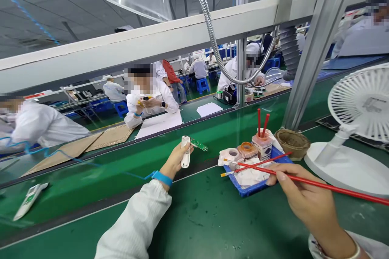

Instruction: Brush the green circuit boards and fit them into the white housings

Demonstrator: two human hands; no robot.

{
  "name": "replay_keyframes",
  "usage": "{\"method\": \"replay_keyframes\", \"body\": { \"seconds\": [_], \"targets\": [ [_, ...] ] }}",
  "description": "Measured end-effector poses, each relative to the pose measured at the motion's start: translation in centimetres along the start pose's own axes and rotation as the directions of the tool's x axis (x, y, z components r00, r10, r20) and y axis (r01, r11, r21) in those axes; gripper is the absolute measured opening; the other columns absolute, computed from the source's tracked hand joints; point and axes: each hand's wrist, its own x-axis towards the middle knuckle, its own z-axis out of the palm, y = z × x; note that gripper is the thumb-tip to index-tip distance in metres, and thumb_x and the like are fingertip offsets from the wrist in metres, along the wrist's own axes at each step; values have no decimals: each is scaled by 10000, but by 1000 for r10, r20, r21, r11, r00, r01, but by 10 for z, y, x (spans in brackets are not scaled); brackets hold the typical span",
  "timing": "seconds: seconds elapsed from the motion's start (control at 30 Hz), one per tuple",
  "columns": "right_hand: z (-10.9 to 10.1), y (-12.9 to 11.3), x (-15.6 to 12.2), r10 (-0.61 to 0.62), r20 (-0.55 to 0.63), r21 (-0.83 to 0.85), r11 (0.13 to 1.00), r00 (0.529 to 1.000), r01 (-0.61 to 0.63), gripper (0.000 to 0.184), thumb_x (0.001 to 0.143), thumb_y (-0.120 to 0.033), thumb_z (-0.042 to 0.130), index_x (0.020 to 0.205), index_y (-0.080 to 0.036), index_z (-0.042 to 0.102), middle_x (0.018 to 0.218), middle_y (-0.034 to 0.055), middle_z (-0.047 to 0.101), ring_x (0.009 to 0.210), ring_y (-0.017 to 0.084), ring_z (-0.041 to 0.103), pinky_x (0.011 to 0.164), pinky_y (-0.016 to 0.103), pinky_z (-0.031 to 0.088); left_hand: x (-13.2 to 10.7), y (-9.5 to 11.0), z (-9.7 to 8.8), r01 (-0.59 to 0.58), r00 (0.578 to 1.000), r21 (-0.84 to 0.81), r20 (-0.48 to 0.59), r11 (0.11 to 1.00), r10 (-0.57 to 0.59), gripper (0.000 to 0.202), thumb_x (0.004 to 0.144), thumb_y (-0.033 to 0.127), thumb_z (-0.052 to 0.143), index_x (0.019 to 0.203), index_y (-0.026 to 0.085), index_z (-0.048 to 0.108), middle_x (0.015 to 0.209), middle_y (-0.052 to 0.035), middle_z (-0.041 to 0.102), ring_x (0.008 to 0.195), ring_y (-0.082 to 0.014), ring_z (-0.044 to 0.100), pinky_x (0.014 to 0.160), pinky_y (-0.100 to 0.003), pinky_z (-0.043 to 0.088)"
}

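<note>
- A white plastic housing (pixel 185 152) with a green circuit board (pixel 198 144) jutting out, held upright in the left hand (pixel 174 161)
- The right hand (pixel 304 194) pinches a red-handled brush (pixel 316 183), its tip over a blue tray (pixel 243 190)
- Green worktop (pixel 206 218) runs beneath both hands, its far edge behind the housing
- A white desk fan (pixel 358 105) stands right of the tray

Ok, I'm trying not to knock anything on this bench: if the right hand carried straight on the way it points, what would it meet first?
The right hand would probably meet the rim of the blue plastic tray, just ahead of it, though depth is unclear and it might pass slightly above.
</note>
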Motion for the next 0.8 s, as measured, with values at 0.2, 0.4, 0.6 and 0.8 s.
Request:
{"method": "replay_keyframes", "body": {
  "seconds": [0.2, 0.4, 0.6, 0.8],
  "targets": [
    [0, 1, 5, -36, 17, -20, 999, 999, 36, 98, 864, -197, 502, 817, -230, 582, 652, -33, 610, 613, 115, 592, 583, 188, 482, 77, -5, 29, -8, 995, 108, -94, 994, 18, 401, 844, 328, 559, 1198, 149, 502, 1302, -120, 490, 1179, -257, 473, 992, -503, 358],
    [-4, 6, 6, -32, -8, -7, 999, 999, 32, 101, 867, -184, 504, 820, -218, 586, 676, -2, 613, 686, 156, 613, 588, 233, 499, 48, 30, 36, -21, 999, 23, -36, 1000, 22, 781, 816, 698, 108, 1135, 152, 566, 1394, -159, 410, 1325, -278, 303, 1037, -409, 312],
    [-6, 5, 1, -7, -139, 85, 996, 990, 19, 97, 862, -185, 530, 875, -221, 620, 704, 10, 622, 666, 169, 603, 635, 296, 507, -76, 52, 38, 112, 889, -318, 455, 941, 48, 740, 807, 716, 173, 854, 146, 643, 1368, -145, 457, 1330, -253, 299, 1072, -418, 253],
    [5, 0, -4, 25, -134, 138, 990, 991, -7, 76, 858, -200, 543, 870, -218, 616, 651, -6, 619, 624, 166, 596, 604, 290, 500, -147, 59, 46, 227, 810, -334, 587, 915, 13, 751, 819, 701, 115, 837, 154, 629, 1348, -158, 475, 1360, -252, 240, 1116, -432, 106]
  ]
}}
